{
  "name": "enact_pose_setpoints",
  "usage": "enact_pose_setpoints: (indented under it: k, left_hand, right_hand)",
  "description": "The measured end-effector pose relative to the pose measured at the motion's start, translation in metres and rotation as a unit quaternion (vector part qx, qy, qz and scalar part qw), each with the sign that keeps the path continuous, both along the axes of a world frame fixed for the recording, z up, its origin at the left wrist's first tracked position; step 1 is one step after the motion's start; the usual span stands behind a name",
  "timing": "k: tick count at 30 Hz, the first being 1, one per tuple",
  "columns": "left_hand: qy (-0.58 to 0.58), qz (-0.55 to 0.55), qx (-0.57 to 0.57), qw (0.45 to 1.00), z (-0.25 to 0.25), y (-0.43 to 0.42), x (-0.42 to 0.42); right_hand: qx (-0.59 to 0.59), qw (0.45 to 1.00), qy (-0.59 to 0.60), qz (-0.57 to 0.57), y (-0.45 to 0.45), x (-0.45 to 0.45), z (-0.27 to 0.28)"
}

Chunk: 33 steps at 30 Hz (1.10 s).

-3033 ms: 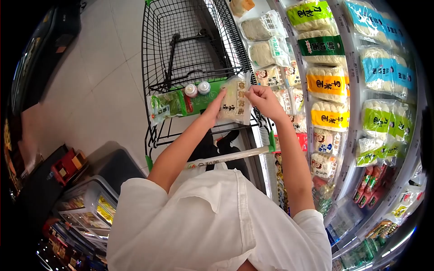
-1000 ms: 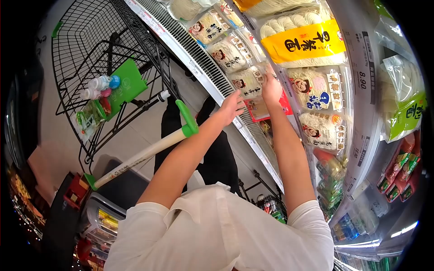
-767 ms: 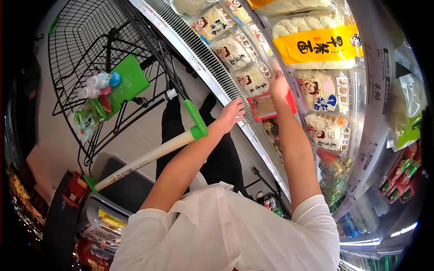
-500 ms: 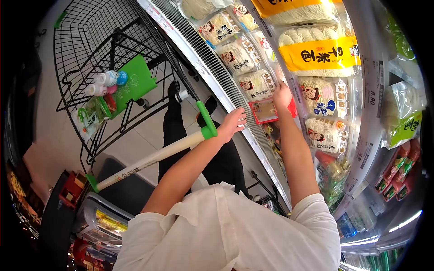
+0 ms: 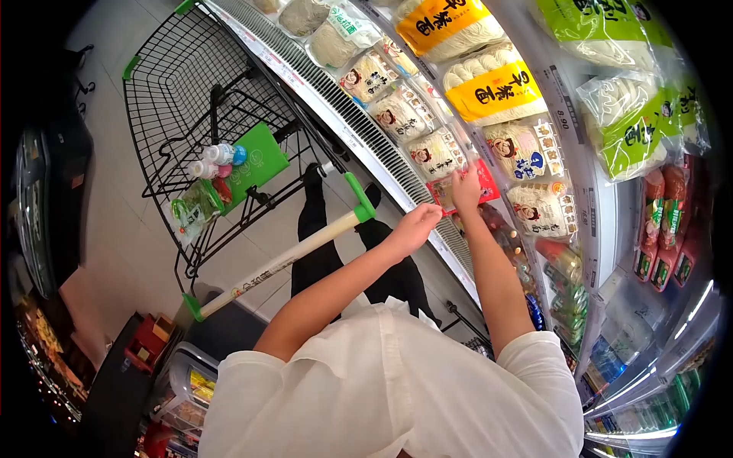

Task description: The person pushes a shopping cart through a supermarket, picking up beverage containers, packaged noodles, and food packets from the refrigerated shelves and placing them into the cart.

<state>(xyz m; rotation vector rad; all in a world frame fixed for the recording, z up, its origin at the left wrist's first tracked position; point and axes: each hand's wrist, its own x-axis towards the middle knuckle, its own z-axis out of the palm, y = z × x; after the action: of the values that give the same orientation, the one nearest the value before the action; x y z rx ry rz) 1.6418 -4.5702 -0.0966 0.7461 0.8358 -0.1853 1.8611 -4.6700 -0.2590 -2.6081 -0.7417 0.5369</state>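
Note:
A flat red-edged package (image 5: 487, 182) with a clear window lies over the lower edge of the chilled shelf. My right hand (image 5: 466, 192) is closed on its right part, fingers curled over the top. At its near left corner, my left hand (image 5: 418, 227) has its fingertips pinched on the edge. The label is too small to read. Just above it sits a pack of noodles (image 5: 437, 155) with a cartoon face, and another noodle pack (image 5: 542, 210) lies right of my right hand.
A black wire shopping cart (image 5: 183, 99) with a green-ended handle (image 5: 282, 263) stands to my left, holding small bottles (image 5: 221, 155) and a bagged green item (image 5: 195, 208). Yellow-banded noodle bags (image 5: 496, 88) fill the shelf above. A black grille (image 5: 343, 114) runs along the shelf front.
My left hand has moved from near the cart handle to the package's corner, its fingers closing there. My right hand stays on the package. The whole view has shifted slightly.

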Motion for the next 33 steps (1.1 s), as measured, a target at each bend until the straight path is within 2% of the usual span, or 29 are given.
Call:
enact_pose_setpoints:
  k: [1, 2, 3, 4, 5, 7, 11, 12, 14, 15, 17, 19, 21, 24, 27, 29, 31, 33]
  left_hand:
    - [-0.005, -0.004, 0.012, 1.0, 0.029, 0.011, -0.006]
    - [-0.067, -0.02, 0.139, 0.988, 0.064, 0.028, -0.016]
    - [-0.129, -0.035, 0.265, 0.955, 0.092, 0.045, -0.026]
    - [-0.13, -0.076, 0.383, 0.912, 0.113, 0.063, -0.037]
    - [-0.126, -0.113, 0.495, 0.852, 0.128, 0.08, -0.049]
    - [-0.106, -0.176, 0.646, 0.735, 0.141, 0.108, -0.072]
    - [-0.082, -0.282, 0.736, 0.61, 0.125, 0.121, -0.118]
    - [-0.087, -0.281, 0.744, 0.6, 0.125, 0.12, -0.123]
    - [-0.017, -0.285, 0.763, 0.58, 0.123, 0.12, -0.129]
    - [-0.022, -0.292, 0.714, 0.636, 0.113, 0.12, -0.13]
    - [-0.026, -0.267, 0.735, 0.623, 0.108, 0.117, -0.13]
    - [-0.034, -0.253, 0.745, 0.616, 0.102, 0.118, -0.133]
    - [-0.025, -0.235, 0.734, 0.637, 0.097, 0.121, -0.136]
    - [-0.024, -0.232, 0.731, 0.641, 0.091, 0.132, -0.138]
    - [-0.024, -0.228, 0.729, 0.645, 0.09, 0.151, -0.142]
    - [-0.016, -0.225, 0.72, 0.657, 0.091, 0.163, -0.144]
    - [-0.019, -0.222, 0.733, 0.643, 0.09, 0.177, -0.149]
    - [-0.016, -0.216, 0.72, 0.66, 0.09, 0.192, -0.152]
  right_hand:
    - [-0.009, 0.999, 0.027, 0.017, -0.017, -0.015, 0.003]
    - [-0.024, 0.997, 0.064, 0.022, -0.027, -0.037, 0.022]
    - [-0.03, 0.995, 0.084, 0.041, -0.05, -0.054, 0.016]
    - [-0.047, 0.99, 0.129, 0.043, -0.06, -0.074, 0.042]
    - [-0.035, 0.987, 0.136, 0.073, -0.083, -0.09, 0.042]
    - [-0.132, 0.973, 0.181, 0.058, -0.117, -0.12, 0.053]
    - [-0.235, 0.938, 0.247, 0.057, -0.182, -0.159, 0.062]
    - [-0.237, 0.932, 0.27, 0.054, -0.201, -0.161, 0.046]
    - [-0.246, 0.928, 0.275, 0.054, -0.211, -0.16, 0.047]
    - [-0.264, 0.92, 0.286, 0.059, -0.209, -0.157, 0.046]
    - [-0.242, 0.931, 0.257, 0.097, -0.204, -0.148, 0.043]
    - [-0.209, 0.944, 0.249, 0.047, -0.184, -0.134, 0.046]
    - [-0.147, 0.958, 0.247, -0.005, -0.162, -0.123, 0.049]
    - [-0.071, 0.976, 0.204, 0.01, -0.128, -0.11, 0.054]
    - [-0.038, 0.977, 0.211, 0.002, -0.099, -0.114, 0.063]
    - [-0.049, 0.973, 0.223, 0.015, -0.085, -0.12, 0.065]
    - [-0.06, 0.969, 0.236, 0.03, -0.081, -0.13, 0.071]
    - [-0.074, 0.968, 0.238, 0.028, -0.08, -0.143, 0.069]
